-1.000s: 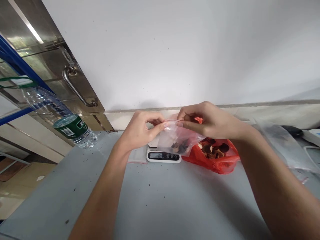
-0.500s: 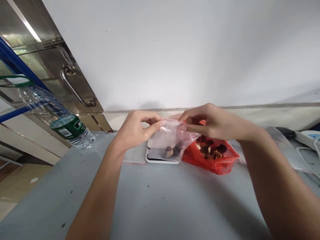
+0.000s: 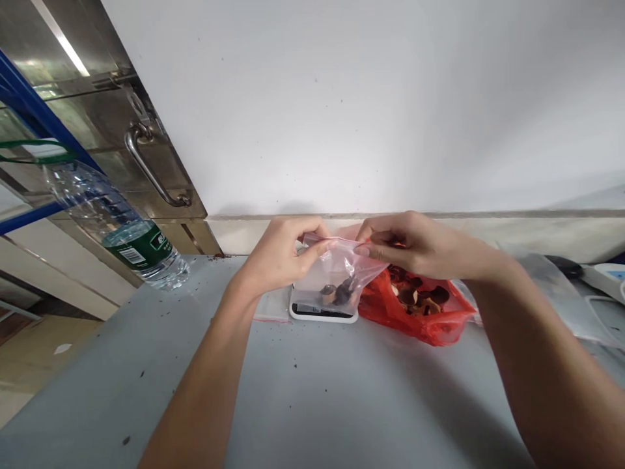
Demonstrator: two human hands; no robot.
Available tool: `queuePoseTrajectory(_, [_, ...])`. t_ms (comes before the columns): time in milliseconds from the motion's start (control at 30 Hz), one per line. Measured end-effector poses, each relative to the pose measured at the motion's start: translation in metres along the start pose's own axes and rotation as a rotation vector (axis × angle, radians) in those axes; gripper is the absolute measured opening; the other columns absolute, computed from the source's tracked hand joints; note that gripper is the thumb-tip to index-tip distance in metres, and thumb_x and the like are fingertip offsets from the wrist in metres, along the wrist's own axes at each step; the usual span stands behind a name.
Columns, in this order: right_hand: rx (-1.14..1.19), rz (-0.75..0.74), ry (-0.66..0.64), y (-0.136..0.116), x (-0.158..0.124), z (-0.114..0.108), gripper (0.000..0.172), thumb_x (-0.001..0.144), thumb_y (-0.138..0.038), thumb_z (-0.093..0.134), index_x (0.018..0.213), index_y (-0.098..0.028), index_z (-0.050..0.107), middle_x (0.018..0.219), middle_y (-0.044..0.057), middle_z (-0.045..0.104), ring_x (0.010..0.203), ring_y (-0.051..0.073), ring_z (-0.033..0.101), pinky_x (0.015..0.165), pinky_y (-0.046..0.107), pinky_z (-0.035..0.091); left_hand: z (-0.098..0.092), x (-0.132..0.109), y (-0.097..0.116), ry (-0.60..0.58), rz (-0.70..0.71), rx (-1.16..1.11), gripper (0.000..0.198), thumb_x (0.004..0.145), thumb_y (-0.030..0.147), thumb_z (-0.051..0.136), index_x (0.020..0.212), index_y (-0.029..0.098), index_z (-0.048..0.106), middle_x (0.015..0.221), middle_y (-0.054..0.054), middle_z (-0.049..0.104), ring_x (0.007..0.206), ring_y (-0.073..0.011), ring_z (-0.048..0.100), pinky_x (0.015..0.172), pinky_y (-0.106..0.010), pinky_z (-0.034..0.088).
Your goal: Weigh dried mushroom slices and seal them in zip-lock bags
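Observation:
Both hands pinch the top edge of a clear zip-lock bag (image 3: 336, 267) with a red seal line. My left hand (image 3: 288, 254) grips it by the left part of the edge, and my right hand (image 3: 407, 244) by the right part. At the bottom of the bag lie several dark, dried slices (image 3: 336, 292). Under the bag is a white digital kitchen scale (image 3: 322, 318), its dark display partly covered. Right of it, below my right hand, sits an open red plastic bag (image 3: 434, 332) holding many brown and pale dried slices (image 3: 415, 294).
Another flat zip-lock bag (image 3: 271, 307) lies left of the scale. A large water bottle (image 3: 141, 244) stands at the grey table's (image 3: 303, 417) left edge. Clear plastic packaging (image 3: 561, 299) and a white device (image 3: 605, 280) are at right. Dark crumbs dot the tabletop.
The view has shifted slightly. My hands have come a little closer together along the bag's top edge, and more of the scale's display shows now.

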State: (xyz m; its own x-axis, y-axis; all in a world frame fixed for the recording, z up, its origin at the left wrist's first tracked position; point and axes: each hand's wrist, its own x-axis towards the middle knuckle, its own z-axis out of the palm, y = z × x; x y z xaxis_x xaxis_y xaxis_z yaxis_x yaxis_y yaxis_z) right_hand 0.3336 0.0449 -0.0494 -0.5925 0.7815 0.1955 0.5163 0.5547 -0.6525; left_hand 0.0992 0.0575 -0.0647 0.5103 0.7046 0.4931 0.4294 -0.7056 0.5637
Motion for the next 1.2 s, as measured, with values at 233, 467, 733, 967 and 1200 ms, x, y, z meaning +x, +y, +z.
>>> queuePoseTrajectory(233, [0.206,0.164,-0.267,-0.013,0.003,0.007,0.013,0.087,-0.033,0.059,0.09,-0.022,0.066,0.097,0.007,0.079,0.078,0.021,0.075,0.066,0.032,0.055,0.019,0.003,0.009,0.152,0.011,-0.11,0.017,0.083,0.029,0.083,0.072,0.02,0.075,0.074,-0.001,0.078,0.07,-0.0157,0.072,0.066,-0.026,0.057])
queuePoseTrajectory(467, [0.074,0.107,-0.15,0.005,-0.009,-0.01,0.013,0.088,-0.03,0.058,0.089,-0.019,0.066,0.079,0.002,0.07,0.068,0.017,0.063,0.063,0.031,0.051,0.033,0.012,0.018,0.482,0.156,0.052,0.005,0.09,0.026,0.076,0.088,0.021,0.075,0.087,-0.002,0.08,0.077,-0.0165,0.074,0.076,-0.03,0.062])
queuePoseTrajectory(733, [0.059,0.191,0.363,0.038,-0.083,-0.059,0.039,0.095,-0.045,0.059,0.124,-0.019,0.065,0.112,0.012,0.075,0.102,0.026,0.073,0.087,0.042,0.063,0.056,0.03,0.041,0.559,0.212,0.11,0.016,0.096,0.018,0.059,0.086,0.022,0.072,0.088,-0.001,0.079,0.08,-0.0162,0.072,0.076,-0.028,0.059])
queuePoseTrajectory(967, [-0.566,0.332,0.702,0.078,-0.163,-0.056,0.055,0.097,-0.011,0.043,0.145,-0.021,0.067,0.145,0.014,0.068,0.144,0.035,0.055,0.12,0.06,0.045,0.106,0.03,0.046,-0.097,0.109,0.103,0.02,0.1,0.03,0.056,0.098,0.021,0.075,0.103,-0.006,0.077,0.095,-0.0221,0.071,0.079,-0.033,0.06])
queuePoseTrajectory(1200, [-0.738,0.406,0.222,0.124,-0.192,-0.013,0.071,0.101,-0.058,0.044,0.164,-0.025,0.043,0.176,0.012,0.022,0.161,0.041,0.02,0.125,0.066,0.029,0.129,0.027,0.045,-0.253,0.169,0.14,0.018,0.103,0.026,0.059,0.107,0.02,0.075,0.112,-0.009,0.074,0.113,-0.0251,0.063,0.097,-0.04,0.058])
